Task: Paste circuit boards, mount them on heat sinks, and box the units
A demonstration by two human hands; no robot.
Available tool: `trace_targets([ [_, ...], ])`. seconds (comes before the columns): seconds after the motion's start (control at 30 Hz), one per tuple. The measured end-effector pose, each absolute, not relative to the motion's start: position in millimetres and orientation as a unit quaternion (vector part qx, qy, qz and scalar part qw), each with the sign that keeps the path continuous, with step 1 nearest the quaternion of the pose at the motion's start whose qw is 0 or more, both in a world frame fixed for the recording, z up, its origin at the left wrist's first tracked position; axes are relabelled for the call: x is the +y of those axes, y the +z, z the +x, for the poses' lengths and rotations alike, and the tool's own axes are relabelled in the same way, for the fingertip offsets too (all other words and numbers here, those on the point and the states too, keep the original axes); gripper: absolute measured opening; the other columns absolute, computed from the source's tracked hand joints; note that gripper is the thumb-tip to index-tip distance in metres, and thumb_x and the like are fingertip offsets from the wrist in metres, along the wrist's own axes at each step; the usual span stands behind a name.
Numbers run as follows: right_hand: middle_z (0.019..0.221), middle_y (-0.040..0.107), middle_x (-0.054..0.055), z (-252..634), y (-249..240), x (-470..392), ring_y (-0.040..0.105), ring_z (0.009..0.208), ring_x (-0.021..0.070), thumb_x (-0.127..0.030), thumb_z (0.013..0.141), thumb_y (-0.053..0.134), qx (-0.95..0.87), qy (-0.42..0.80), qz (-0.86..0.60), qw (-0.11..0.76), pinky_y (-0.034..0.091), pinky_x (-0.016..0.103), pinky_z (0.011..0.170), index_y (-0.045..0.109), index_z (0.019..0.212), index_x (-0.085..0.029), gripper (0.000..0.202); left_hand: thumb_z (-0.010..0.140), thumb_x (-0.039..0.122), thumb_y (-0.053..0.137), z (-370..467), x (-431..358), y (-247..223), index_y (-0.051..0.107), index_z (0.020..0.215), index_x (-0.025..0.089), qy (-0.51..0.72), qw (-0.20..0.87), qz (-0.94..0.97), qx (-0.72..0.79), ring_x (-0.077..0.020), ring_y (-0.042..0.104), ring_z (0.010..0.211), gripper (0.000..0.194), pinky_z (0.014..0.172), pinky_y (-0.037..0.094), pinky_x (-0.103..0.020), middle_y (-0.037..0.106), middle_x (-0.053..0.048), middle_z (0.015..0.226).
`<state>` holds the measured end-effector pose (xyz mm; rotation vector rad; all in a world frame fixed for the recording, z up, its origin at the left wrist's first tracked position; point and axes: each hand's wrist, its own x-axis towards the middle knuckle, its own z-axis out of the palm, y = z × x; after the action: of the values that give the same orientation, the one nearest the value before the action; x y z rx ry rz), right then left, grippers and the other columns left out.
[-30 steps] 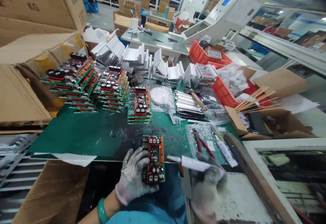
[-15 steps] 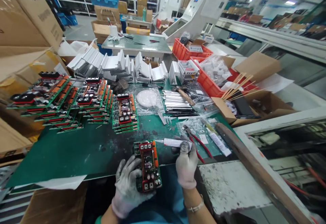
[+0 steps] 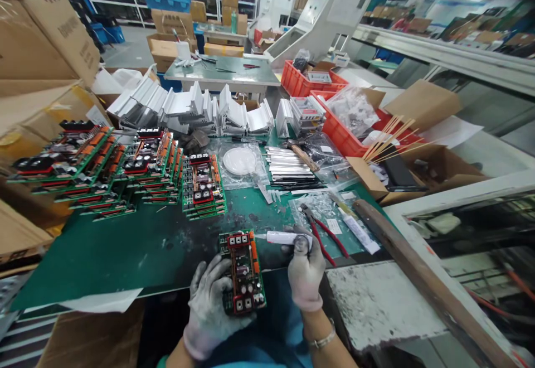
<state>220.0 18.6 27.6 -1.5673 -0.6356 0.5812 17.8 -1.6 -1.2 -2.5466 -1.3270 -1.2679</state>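
A green circuit board (image 3: 242, 272) with red and orange parts lies at the table's front edge. My left hand (image 3: 213, 301), in a dirty white glove, grips its left side and lower end. My right hand (image 3: 306, 267), also gloved, is closed round a white tube (image 3: 284, 238), thumb on top. The tube's thin nozzle points left and ends close to the board's upper right corner. Red-handled pliers (image 3: 324, 234) lie just right of my right hand.
Stacked circuit boards (image 3: 203, 184) stand at the left, silver heatsinks (image 3: 179, 103) behind them. Metal strips (image 3: 290, 167), a hammer (image 3: 304, 157) and a white disc (image 3: 239, 161) lie mid-table. A red crate (image 3: 338, 125) and open carton (image 3: 438, 173) are at the right.
The tube in my right hand has shifted very slightly left. My left hand keeps its grip on the board, and the whole view has moved a little.
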Motion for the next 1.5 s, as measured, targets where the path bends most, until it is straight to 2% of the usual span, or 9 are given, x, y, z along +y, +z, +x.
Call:
trace_targets([
  [0.23, 0.1, 0.075, 0.013, 220.2, 25.2, 14.9, 0.067, 0.068, 0.0184, -0.052, 0.09, 0.053, -0.282, 0.263, -0.676, 0.627, 0.054, 0.028, 0.058, 0.069, 0.107, -0.014, 0.045, 0.076, 0.056, 0.068, 17.2, -1.9, -0.8, 0.051, 0.099, 0.022, -0.395, 0.003, -0.813, -0.428, -0.0322, 0.062, 0.116, 0.044, 0.11, 0.035, -0.051, 0.069, -0.013, 0.11],
  [0.47, 0.098, 0.075, 0.012, 222.2, 27.3, 12.5, 0.062, 0.055, 0.0145, -0.051, 0.089, 0.053, -0.265, 0.266, -0.68, 0.629, 0.053, 0.029, 0.057, 0.068, 0.107, -0.014, 0.044, 0.076, 0.054, 0.069, 17.2, -1.1, -0.1, 0.051, 0.097, 0.02, -0.397, 0.003, -0.815, -0.421, -0.0331, 0.061, 0.116, 0.044, 0.11, 0.035, -0.051, 0.068, -0.015, 0.11],
  [0.77, 0.099, 0.075, 0.013, 226.6, 25.8, 7.7, 0.067, 0.072, 0.0204, -0.056, 0.089, 0.052, -0.289, 0.257, -0.699, 0.601, 0.052, 0.03, 0.059, 0.07, 0.106, -0.015, 0.048, 0.078, 0.054, 0.067, 17.1, -1.4, -1.0, 0.051, 0.097, 0.021, -0.394, 0.002, -0.815, -0.424, -0.0322, 0.061, 0.116, 0.042, 0.11, 0.035, -0.051, 0.069, -0.015, 0.109],
  [0.97, 0.095, 0.076, 0.013, 226.1, 28.0, -1.7, 0.06, 0.05, 0.014, -0.053, 0.088, 0.054, -0.28, 0.272, -0.697, 0.601, 0.051, 0.027, 0.051, 0.07, 0.106, -0.014, 0.046, 0.073, 0.054, 0.072, 16.6, -1.4, -1.1, 0.05, 0.096, 0.023, -0.397, -0.006, -0.811, -0.43, -0.0332, 0.062, 0.115, 0.044, 0.108, 0.037, -0.052, 0.07, -0.013, 0.11],
  [1.3, 0.092, 0.077, 0.011, 225.4, 25.1, -17.9, 0.062, 0.05, 0.0138, -0.048, 0.091, 0.052, -0.326, 0.244, -0.694, 0.594, 0.053, 0.026, 0.052, 0.07, 0.099, -0.016, 0.038, 0.075, 0.055, 0.071, 16.0, -0.7, -1.9, 0.05, 0.098, 0.023, -0.394, -0.005, -0.815, -0.424, -0.033, 0.062, 0.116, 0.044, 0.11, 0.035, -0.051, 0.069, -0.014, 0.112],
  [1.5, 0.092, 0.077, 0.01, 226.8, 22.4, -23.3, 0.062, 0.048, 0.0132, -0.046, 0.092, 0.052, -0.343, 0.242, -0.674, 0.608, 0.052, 0.025, 0.047, 0.069, 0.099, -0.017, 0.035, 0.075, 0.054, 0.071, 15.9, -1.6, -2.6, 0.051, 0.099, 0.022, -0.396, -0.013, -0.812, -0.428, -0.0328, 0.061, 0.117, 0.045, 0.11, 0.035, -0.052, 0.069, -0.014, 0.112],
])
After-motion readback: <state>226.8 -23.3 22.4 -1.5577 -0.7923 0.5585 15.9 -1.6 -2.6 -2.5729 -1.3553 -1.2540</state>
